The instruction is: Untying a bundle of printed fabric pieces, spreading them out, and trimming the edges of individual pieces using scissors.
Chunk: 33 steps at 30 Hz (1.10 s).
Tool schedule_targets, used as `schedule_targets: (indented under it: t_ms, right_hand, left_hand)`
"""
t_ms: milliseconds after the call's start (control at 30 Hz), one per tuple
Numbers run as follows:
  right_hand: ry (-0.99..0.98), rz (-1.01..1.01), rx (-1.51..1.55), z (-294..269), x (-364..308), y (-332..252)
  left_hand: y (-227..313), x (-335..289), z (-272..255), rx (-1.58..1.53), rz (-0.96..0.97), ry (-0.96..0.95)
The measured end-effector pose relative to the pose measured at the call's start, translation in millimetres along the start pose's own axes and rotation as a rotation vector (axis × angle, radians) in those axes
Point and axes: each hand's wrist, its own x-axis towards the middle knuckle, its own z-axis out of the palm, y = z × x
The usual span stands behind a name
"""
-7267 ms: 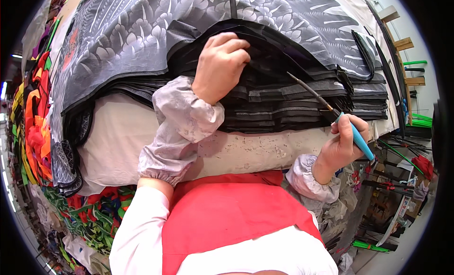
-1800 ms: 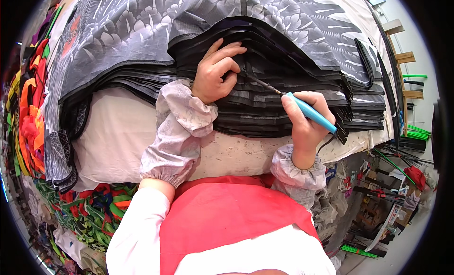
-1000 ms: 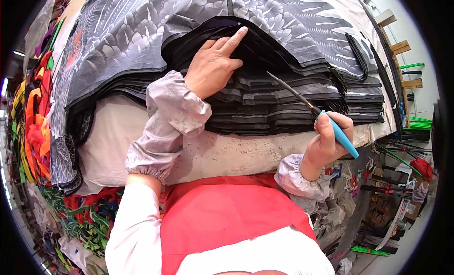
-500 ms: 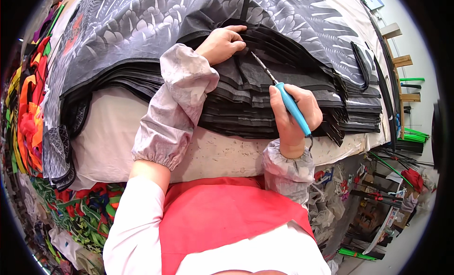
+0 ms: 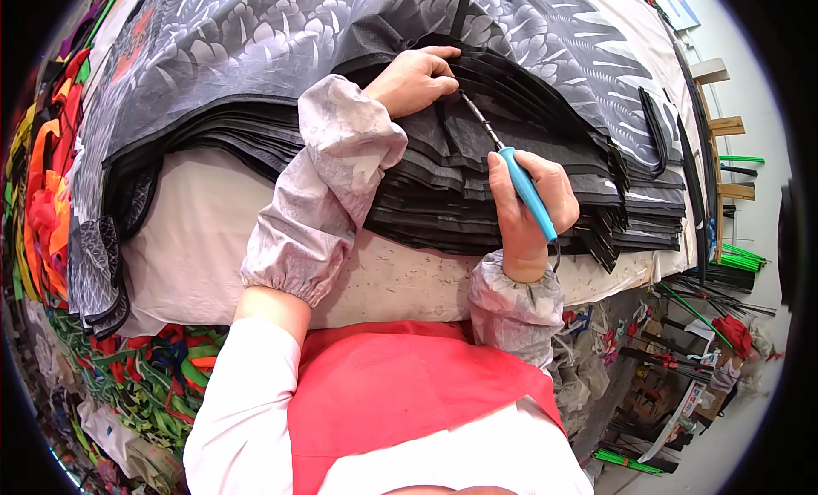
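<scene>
A stack of thin black and grey fabric layers (image 5: 503, 167) lies across the table, with grey leaf-patterned cloth (image 5: 281, 48) spread beyond it. My left hand (image 5: 416, 80) pinches the edge of a black layer near the top of the stack. In my right hand (image 5: 537, 201) is a blue-handled soldering iron (image 5: 528, 195), held like a pen with a cord at its lower end. Its metal tip points up and left, close to my left fingertips at the black fabric. Whether the tip touches the cloth I cannot tell.
The pale cloth-covered table edge (image 5: 213, 248) runs in front of me. Colourful fabric strips (image 5: 51, 205) hang at the left, and green and red scraps (image 5: 145, 376) pile below. At the right are wooden pegs (image 5: 726, 126) and green-tipped rods (image 5: 741, 256).
My left hand has shifted slightly right along the black fabric edge, still pinching. The iron's tip has moved slightly right and stays close to the left fingers.
</scene>
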Motion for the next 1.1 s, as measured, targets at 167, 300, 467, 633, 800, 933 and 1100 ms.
schedule_targets:
  t_ms: [167, 300, 467, 633, 800, 933, 1100]
  right_hand:
    - [0.0, 0.0, 0.014, 0.5, -1.0, -1.1]
    - [0.03, -0.011, -0.002, -2.0, 1.6, -3.3]
    - [0.025, 0.01, 0.002, 2.4, 0.1, 1.7]
    - [0.015, -0.001, 0.007, 3.7, -1.1, 5.5]
    - [0.122, -0.126, -0.037, -27.6, 1.9, 0.1]
    - [0.219, 0.099, 0.116, -52.2, -7.4, -12.2]
    - [0.204, 0.381, 0.232, -76.9, -24.4, -19.7]
  left_hand:
    - [1.4, 0.0, -3.0, -0.017, -0.047, -0.017]
    - [1.0, 1.7, -1.3, -0.071, -0.065, -0.034]
    - [-0.6, 0.7, -1.9, -0.022, -0.055, -0.021]
    - [-2.1, 1.5, 0.9, -0.05, -0.063, -0.017]
    - [-6.4, 1.3, 3.7, -0.077, -0.077, 0.027]
    - [-3.5, -2.0, 8.0, -0.269, -0.046, 0.132]
    - [20.5, -28.2, 6.9, 0.265, 0.16, 0.138]
